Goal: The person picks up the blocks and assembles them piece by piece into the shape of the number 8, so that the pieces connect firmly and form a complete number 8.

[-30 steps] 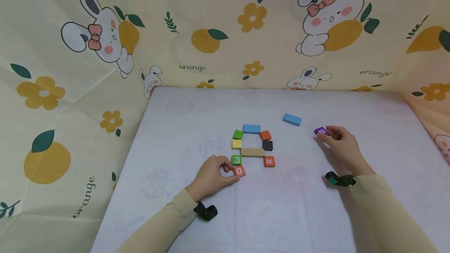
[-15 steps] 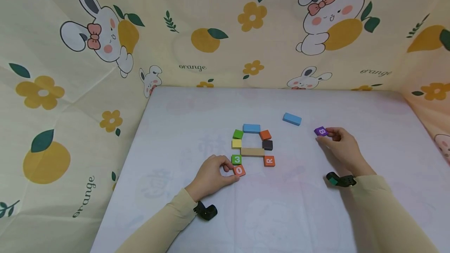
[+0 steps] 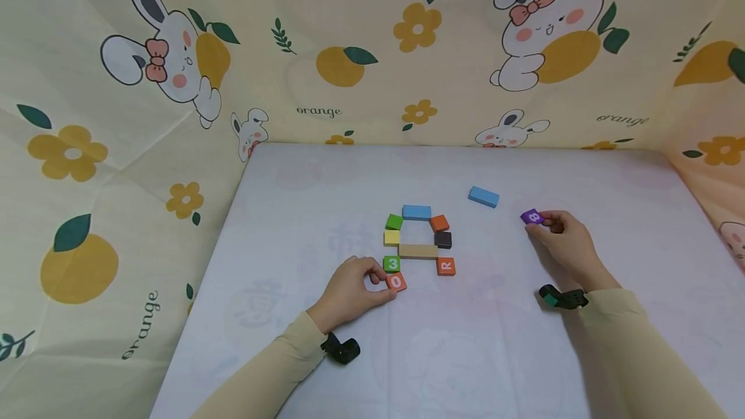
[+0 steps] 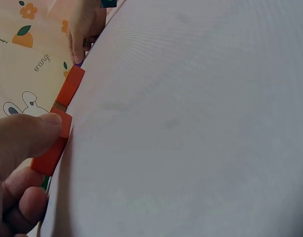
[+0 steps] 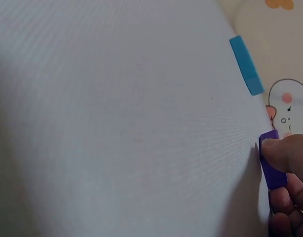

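Observation:
My left hand [image 3: 351, 291] pinches an orange block marked 0 [image 3: 396, 282] between thumb and fingers, at the lower left end of a block outline. That block sits just below a green block marked 3 [image 3: 392, 264]. In the left wrist view the thumb presses on the side of the orange block [image 4: 52, 157]. Off to the right, my right hand [image 3: 566, 241] grips a purple block marked 8 [image 3: 532, 216]. The right wrist view shows the thumb against the purple block [image 5: 273, 173], with the other fingers curled behind it.
The outline holds a blue block [image 3: 416, 213], a yellow block [image 3: 392, 238], a black block [image 3: 443, 240], a tan plank [image 3: 418, 251] and an orange block marked R [image 3: 446, 266]. A loose blue block [image 3: 484, 196] lies behind, to the right. Patterned cloth [image 3: 378, 31] rises behind the white table [image 3: 465, 354].

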The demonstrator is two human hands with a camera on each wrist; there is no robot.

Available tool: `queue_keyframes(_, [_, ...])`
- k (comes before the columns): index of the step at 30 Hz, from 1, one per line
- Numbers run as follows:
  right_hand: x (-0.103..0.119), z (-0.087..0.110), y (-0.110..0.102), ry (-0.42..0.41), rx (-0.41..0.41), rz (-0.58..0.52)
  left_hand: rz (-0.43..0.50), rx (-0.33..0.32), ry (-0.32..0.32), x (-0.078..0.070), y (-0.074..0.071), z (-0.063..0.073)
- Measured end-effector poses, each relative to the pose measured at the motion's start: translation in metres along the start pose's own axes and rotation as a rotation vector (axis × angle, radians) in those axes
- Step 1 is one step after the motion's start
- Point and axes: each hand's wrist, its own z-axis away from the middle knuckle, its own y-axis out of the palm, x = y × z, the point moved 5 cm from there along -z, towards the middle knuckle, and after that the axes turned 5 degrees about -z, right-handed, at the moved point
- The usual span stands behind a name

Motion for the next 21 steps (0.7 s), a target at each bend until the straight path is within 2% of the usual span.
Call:
queue_keyframes(9, [-0.001,0.001,0.001,0.02,0.003,-0.009,0.005,0.004,-0.004,0.0,0.0,0.001])
queue_keyframes(14, [0.008,0.008,0.005,0.014,0.022,-0.017,0.004,0.003,0.0,0.0,0.0,0.0])
queue_keyframes(16, [0.015,0.013,0.009,-0.014,0.039,-0.013,-0.002,0.001,0.005,0.0,0.0,0.001])
queue_keyframes(21, [0.04,0.027,0.028,-0.161,0.084,-0.015,-0.003,0.002,0.004,0.0,0.0,0.001])
